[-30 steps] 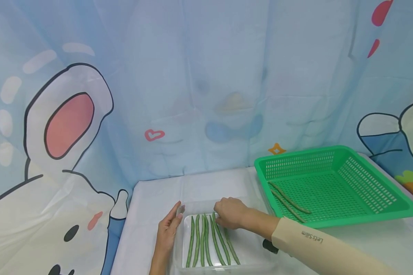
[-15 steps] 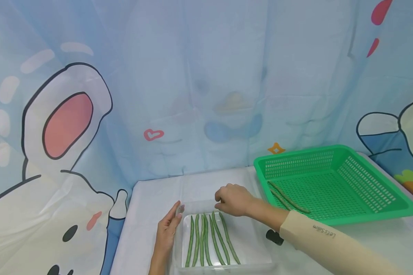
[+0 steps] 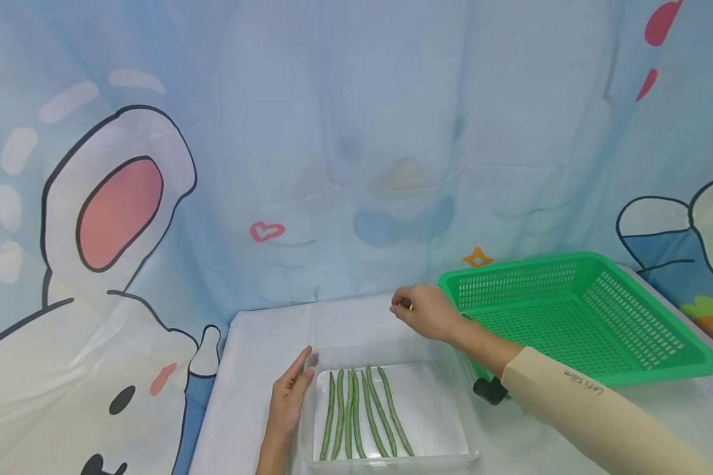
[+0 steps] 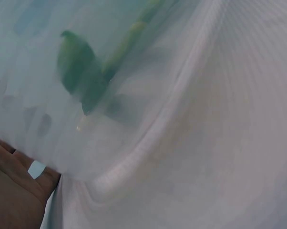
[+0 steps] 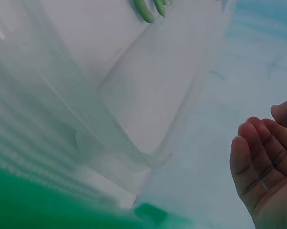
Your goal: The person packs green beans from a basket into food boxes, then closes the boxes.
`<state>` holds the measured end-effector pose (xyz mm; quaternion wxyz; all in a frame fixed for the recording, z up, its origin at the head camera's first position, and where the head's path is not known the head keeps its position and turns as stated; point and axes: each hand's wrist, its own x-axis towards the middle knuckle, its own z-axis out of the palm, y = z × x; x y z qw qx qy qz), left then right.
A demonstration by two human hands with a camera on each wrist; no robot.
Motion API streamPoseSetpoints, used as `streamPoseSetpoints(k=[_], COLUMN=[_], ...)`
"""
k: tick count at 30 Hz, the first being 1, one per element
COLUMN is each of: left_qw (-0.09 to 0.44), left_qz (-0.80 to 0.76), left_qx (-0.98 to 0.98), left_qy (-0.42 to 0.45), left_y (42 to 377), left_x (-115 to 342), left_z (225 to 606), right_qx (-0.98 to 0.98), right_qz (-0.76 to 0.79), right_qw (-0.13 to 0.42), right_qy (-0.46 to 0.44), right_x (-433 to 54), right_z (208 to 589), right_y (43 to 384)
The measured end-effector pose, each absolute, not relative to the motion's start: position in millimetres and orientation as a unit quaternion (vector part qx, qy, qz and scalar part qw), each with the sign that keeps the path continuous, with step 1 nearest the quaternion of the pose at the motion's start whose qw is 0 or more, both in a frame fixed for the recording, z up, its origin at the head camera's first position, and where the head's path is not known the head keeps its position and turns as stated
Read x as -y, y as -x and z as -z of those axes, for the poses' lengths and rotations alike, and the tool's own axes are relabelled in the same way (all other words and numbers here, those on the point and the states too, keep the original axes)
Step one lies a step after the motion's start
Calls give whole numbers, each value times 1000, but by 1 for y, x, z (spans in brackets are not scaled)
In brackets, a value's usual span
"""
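Observation:
Several green beans (image 3: 356,415) lie lengthwise, side by side, over the left and middle of a clear plastic box (image 3: 436,415). My left hand (image 3: 288,396) holds the box's left wall near the far corner, thumb at the rim. The left wrist view has part of this hand (image 4: 19,183) beside the cloudy plastic. Above the white table, beyond the box's far right side, hovers my right hand (image 3: 426,311). Its fingers (image 5: 241,157) are loosely bent and nothing is between them, as the right wrist view shows.
A green perforated basket (image 3: 546,330) stands at the right, close beside the box. My right forearm crosses its near left corner and hides the beans there. A black wrist device (image 3: 490,390) sits under that arm. Behind the white table (image 3: 273,330) hangs a printed cloth (image 3: 356,152).
My right hand has lifted off the beans in the box and moved up, away and to the right. The rightmost bean now lies uncovered. My left hand has stayed at the wall.

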<state>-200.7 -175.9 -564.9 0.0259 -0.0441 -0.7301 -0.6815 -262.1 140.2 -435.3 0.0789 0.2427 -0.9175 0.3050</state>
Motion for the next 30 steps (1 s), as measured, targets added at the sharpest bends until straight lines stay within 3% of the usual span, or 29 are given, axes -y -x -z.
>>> streamPoseSetpoints(k=[5,30], left_qw=[23,33], left_qz=[682,683], left_qx=[730,729], left_qy=[44,43], left_y=[201,200], left_x=[177,174], left_z=[564,563], right_qx=[915,938], right_qz=[-332,-305], right_qw=[58,108], right_qy=[-220,-126], right_x=[-150,-195], right_z=[428,434], right_y=[268,292])
